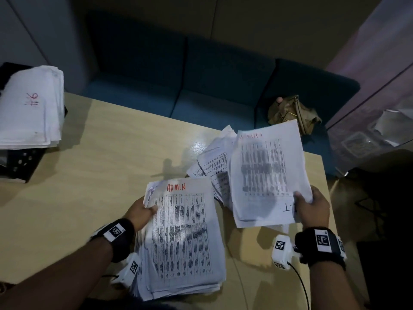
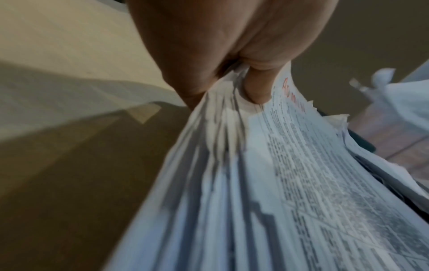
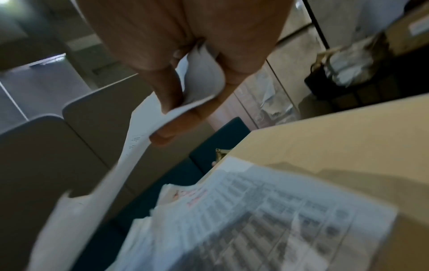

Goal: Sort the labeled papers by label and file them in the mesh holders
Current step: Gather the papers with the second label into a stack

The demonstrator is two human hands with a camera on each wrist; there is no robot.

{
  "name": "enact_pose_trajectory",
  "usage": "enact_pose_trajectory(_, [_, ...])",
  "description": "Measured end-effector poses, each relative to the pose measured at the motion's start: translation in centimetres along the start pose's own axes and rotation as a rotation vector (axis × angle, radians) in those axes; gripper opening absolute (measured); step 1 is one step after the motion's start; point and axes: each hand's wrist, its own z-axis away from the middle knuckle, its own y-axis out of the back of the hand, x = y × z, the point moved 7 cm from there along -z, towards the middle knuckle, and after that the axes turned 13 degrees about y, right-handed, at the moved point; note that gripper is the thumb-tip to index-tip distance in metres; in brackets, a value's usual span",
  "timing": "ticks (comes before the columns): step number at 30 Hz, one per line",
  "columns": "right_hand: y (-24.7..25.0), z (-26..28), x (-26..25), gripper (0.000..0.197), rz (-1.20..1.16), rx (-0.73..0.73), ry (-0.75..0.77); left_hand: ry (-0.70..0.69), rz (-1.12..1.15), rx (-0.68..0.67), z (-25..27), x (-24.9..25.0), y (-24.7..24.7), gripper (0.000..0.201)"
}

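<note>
Seen from the head: left hand (image 1: 139,212) gripping the left edge of a thick stack of white printed sheets topped by a page marked "ADMIN" in red (image 1: 183,240), thumb on top, fingers hidden beneath, stack held above the near edge of the pale wooden table (image 1: 107,157). Right hand (image 1: 311,208) pinching the lower right corner of a few white printed sheets (image 1: 267,173), lifted and tilted above a loose fanned pile of white printed papers (image 1: 209,166) lying on the table. Far left, a black perforated holder (image 1: 19,163) carrying a pile of white papers with red writing (image 1: 31,108). Behind the table, a dark blue sofa (image 1: 201,86) with an olive fabric pouch (image 1: 292,113) on its seat. From the left wrist: thumb pressed on the top page, fingers curled under the ragged edges of the stack (image 2: 267,183). From the right wrist: thumb and fingers (image 3: 169,132) closed narrowly on the bent corner of the lifted sheets (image 3: 130,161), the fanned pile (image 3: 243,216) blurred below.
</note>
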Motion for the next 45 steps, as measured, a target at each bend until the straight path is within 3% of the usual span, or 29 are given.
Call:
enact_pose_trajectory(3, [-3.3, 1.3, -1.6, 0.020, -0.082, -0.104, 0.052, 0.053, 0.056, 0.076, -0.6, -0.2, 0.7, 0.028])
enact_pose_trajectory(8, [-10.4, 5.3, -2.1, 0.031, -0.148, -0.299, -0.030, 0.088, 0.143, 0.149, -0.6, 0.6, 1.2, 0.022])
enact_pose_trajectory(12, [-15.2, 8.9, -1.5, 0.032, -0.104, -0.425, -0.094, 0.061, 0.296, 0.101, -0.6, 1.0, 1.2, 0.048])
enact_pose_trajectory(16, [-18.9, 11.4, -2.3, 0.061, -0.093, -0.626, -0.094, 0.017, 0.246, 0.096, -0.9, 1.4, 1.1, 0.067])
enact_pose_trajectory(19, [-19.7, 10.3, -2.8, 0.082, -0.052, -0.626, -0.031, 0.049, 0.156, 0.161, -1.8, 1.0, 1.3, 0.052])
enact_pose_trajectory(21, [-19.6, 8.5, -3.0, 0.086, -0.105, -0.576, -0.091, 0.055, 0.161, 0.134, -2.0, 1.1, 1.2, 0.045])
enact_pose_trajectory(24, [-18.7, 5.5, -4.5, 0.080, -0.143, -0.502, -0.048, 0.051, 0.203, 0.041, -1.9, 1.2, 0.8, 0.038])
enact_pose_trajectory(29, [-17.5, 4.1, -6.4, 0.064, -0.163, -0.376, -0.010, 0.112, 0.243, -0.099, -1.3, 1.5, -0.5, 0.061])
enact_pose_trajectory(32, [-18.5, 5.6, -6.4, 0.065, -0.097, -0.547, -0.047, 0.023, 0.219, -0.130, -1.1, 2.5, -1.3, 0.071])
enact_pose_trajectory(35, [-20.0, 7.6, -6.0, 0.072, -0.062, -0.731, -0.063, -0.050, 0.140, -0.107, -0.8, 2.8, -1.6, 0.058])
enact_pose_trajectory(38, [-19.5, 6.4, -5.7, 0.087, -0.153, -0.576, -0.079, -0.059, 0.096, -0.135, -0.9, 2.2, -1.7, 0.059])
enact_pose_trajectory(40, [-18.7, 5.2, -6.4, 0.079, -0.153, -0.503, -0.003, -0.053, 0.078, -0.168, -1.0, 1.7, -1.9, 0.066])
enact_pose_trajectory(45, [-18.9, 5.0, -7.7, 0.038, -0.089, -0.605, 0.083, -0.085, 0.126, -0.170, -0.2, 2.5, -2.2, 0.051])
